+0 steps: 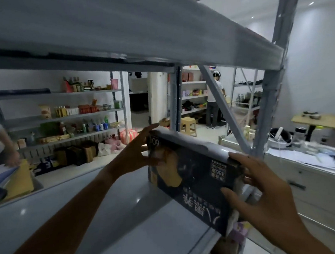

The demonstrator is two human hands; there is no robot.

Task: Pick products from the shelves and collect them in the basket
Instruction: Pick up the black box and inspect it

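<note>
A dark box (196, 177) is gripped at both ends above the shelf (101, 215), left hand (136, 152) at its far end, right hand (267, 197) nearer; its long axis runs between them.

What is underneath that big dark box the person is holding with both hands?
The dark box stands on the grey shelf, gripped by the left hand and right hand. Below its near corner, pale and purple packaging peeks out; the rest is hidden by the box and shelf.
</note>
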